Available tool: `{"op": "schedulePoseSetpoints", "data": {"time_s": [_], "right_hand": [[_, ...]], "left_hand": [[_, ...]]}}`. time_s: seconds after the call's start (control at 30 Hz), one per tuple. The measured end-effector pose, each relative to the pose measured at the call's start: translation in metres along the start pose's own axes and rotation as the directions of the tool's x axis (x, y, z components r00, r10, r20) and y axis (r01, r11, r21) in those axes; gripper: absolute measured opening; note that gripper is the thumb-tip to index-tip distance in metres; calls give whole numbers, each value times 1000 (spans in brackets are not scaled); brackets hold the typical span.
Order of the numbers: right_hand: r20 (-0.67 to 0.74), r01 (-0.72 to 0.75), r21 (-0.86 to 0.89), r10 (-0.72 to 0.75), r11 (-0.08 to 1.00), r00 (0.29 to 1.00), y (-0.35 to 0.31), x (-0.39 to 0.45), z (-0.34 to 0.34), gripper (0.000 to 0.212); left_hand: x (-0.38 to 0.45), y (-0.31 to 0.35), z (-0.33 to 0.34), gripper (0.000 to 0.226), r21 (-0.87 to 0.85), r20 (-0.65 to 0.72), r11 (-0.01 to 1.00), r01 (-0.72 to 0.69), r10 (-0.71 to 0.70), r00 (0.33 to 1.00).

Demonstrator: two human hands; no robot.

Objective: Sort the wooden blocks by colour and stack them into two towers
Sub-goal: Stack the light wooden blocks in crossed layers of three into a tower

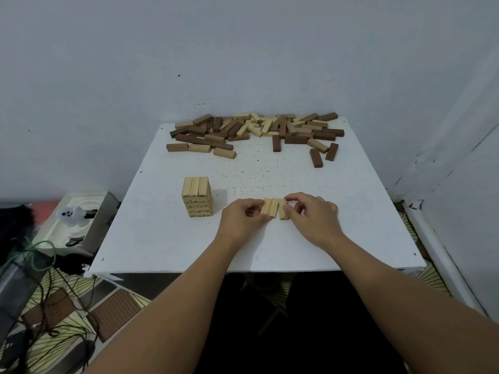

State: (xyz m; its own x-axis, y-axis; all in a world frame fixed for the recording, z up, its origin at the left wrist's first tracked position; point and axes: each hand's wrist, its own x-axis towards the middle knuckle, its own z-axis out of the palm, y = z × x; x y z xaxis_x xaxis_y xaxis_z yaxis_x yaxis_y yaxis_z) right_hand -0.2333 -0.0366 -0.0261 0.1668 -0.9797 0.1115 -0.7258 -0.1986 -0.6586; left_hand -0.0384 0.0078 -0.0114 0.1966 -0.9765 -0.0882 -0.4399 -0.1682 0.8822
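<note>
left hand (244, 215) and right hand (310, 211) pinching seemingly 3 light blocks (275, 208) between them

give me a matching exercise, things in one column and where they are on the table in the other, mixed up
Things:
1. light tower
2. mixed pile
3. three light blocks
4. two dark blocks

Places:
A. far edge, by the wall
B. between the left hand and right hand
C. left of the hands, standing alone
D. lying apart at the pile's right, nearer side

Pairs: 1-C, 2-A, 3-B, 4-D
</note>
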Motion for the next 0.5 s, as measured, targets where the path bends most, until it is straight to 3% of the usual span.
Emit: {"op": "schedulePoseSetpoints", "data": {"time_s": [0.33, 0.5], "right_hand": [[-36, 16, -67, -18, 998, 999, 3, 1, 4, 30], [1, 27, -102, -27, 994, 1000, 3, 2, 2, 31]], "left_hand": [[-3, 3, 3, 46, 8, 3, 1000, -5, 5, 1000], [-4, 4, 6, 69, 57, 21, 998, -23, 22, 1000]]}}
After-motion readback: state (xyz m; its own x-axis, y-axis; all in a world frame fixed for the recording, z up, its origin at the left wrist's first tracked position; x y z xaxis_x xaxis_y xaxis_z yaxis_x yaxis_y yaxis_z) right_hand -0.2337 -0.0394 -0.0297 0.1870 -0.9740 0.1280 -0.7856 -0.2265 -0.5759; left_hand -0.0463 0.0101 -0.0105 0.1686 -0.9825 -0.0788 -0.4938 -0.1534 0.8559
